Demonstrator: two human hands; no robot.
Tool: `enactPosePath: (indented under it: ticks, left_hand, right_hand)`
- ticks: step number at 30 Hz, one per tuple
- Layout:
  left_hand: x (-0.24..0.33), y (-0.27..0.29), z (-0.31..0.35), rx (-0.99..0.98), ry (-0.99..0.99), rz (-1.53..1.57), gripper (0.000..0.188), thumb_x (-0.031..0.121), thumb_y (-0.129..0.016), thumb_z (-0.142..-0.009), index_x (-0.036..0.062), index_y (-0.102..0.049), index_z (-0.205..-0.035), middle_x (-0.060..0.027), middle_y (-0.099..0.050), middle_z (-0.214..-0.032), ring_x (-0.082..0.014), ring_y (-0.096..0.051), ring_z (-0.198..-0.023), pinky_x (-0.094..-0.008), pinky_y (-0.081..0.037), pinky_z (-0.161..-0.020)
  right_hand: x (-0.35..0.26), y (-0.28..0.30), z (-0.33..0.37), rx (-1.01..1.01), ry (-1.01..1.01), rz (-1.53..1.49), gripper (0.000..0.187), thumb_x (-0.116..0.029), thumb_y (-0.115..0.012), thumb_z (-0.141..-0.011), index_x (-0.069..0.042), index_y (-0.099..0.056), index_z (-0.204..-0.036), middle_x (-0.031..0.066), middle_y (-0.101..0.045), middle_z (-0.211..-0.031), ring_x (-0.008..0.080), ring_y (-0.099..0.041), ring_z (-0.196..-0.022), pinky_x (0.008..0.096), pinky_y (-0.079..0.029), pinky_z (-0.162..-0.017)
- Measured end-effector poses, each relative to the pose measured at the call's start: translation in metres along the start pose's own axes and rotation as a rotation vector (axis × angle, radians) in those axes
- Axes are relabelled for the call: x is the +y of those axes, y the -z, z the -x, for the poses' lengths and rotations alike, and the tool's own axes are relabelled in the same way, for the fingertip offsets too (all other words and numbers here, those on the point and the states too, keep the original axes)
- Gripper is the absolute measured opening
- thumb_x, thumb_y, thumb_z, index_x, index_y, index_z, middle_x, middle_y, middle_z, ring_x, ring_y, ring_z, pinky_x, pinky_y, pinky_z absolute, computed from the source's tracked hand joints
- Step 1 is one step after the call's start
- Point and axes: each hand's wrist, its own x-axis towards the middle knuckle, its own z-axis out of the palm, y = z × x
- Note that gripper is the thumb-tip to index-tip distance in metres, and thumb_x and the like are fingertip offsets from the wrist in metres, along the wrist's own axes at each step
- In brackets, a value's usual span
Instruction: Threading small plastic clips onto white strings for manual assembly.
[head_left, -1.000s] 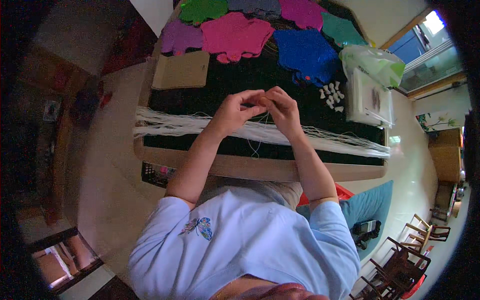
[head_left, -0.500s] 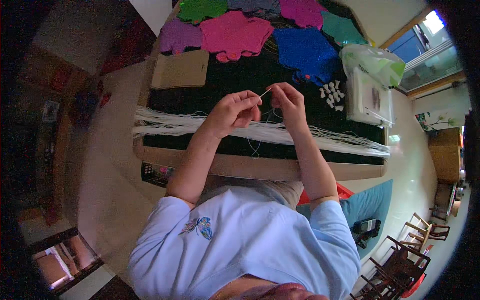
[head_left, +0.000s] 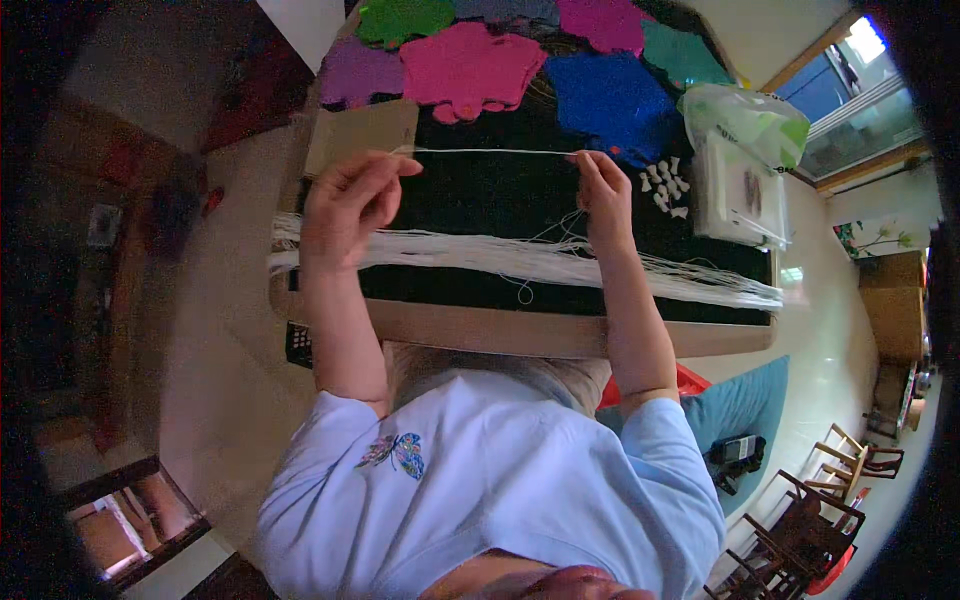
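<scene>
A thin white cord (head_left: pixel 490 151) runs taut and nearly level between my two hands, above the dark table top. My left hand (head_left: pixel 350 205), a little smeared by motion, pinches one end beside the tan cardboard piece. The other end is pinched by the fingertips of my right hand (head_left: pixel 605 195), left of the small white pieces. Below and behind my hands, a long bundle of white cords (head_left: pixel 480 255) stretches across the table's near side. Loose loops of cord stick out of it near my right wrist, and one small loop hangs toward the near edge.
Pink (head_left: pixel 470 70), blue (head_left: pixel 612 100), purple, green and teal flat coloured pieces lie along the far side. Small white pieces (head_left: pixel 665 186) are heaped beside a clear plastic bag (head_left: pixel 745 130) at the right. Cardboard (head_left: pixel 375 130) lies at the left. A tan rim (head_left: pixel 480 332) borders the table.
My left hand has moved well to the left and my right hand slightly right. The cord between them, short before, is now drawn out long and straight.
</scene>
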Motion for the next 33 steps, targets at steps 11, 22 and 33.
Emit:
enactPosePath:
  ticks: [11, 22, 33]
  left_hand:
    - [-0.084, -0.073, -0.002, -0.24, -0.112, -0.996, 0.031, 0.027, -0.067, -0.076, 0.0047, -0.058, -0.095, -0.013, -0.055, -0.093, -0.0307, -0.059, -0.08, -0.0375, -0.049, -0.07]
    - [-0.126, -0.116, -0.009, -0.308, -0.064, -1.256, 0.039, 0.036, -0.065, -0.074, 0.0029, -0.057, -0.093, -0.017, -0.056, -0.088, -0.0361, -0.058, -0.077, -0.0435, -0.047, -0.069]
    - [-0.048, -0.07, -0.017, -0.327, 0.256, -0.455, 0.026, 0.024, -0.046, -0.09, 0.0044, -0.062, -0.084, 0.0039, -0.047, -0.053, -0.0028, -0.038, -0.045, -0.0196, -0.031, -0.043]
  right_hand:
    - [-0.001, -0.011, 0.009, -0.144, -0.165, -0.237, 0.015, -0.018, -0.051, -0.089, -0.005, -0.057, -0.09, -0.0074, -0.032, -0.054, 0.0027, -0.028, -0.046, 0.0193, -0.021, -0.042]
    - [-0.011, 0.005, -0.005, 0.01, -0.036, -0.446, 0.017, -0.02, -0.054, -0.088, -0.005, -0.058, -0.091, -0.0059, -0.034, -0.056, 0.0036, -0.028, -0.045, 0.0197, -0.022, -0.04]
    - [-0.001, 0.01, -0.013, 0.191, 0.761, 0.66, 0.026, -0.009, -0.05, -0.088, -0.002, -0.05, -0.113, 0.0056, -0.056, -0.099, 0.0109, -0.052, -0.09, 0.0242, -0.043, -0.078]
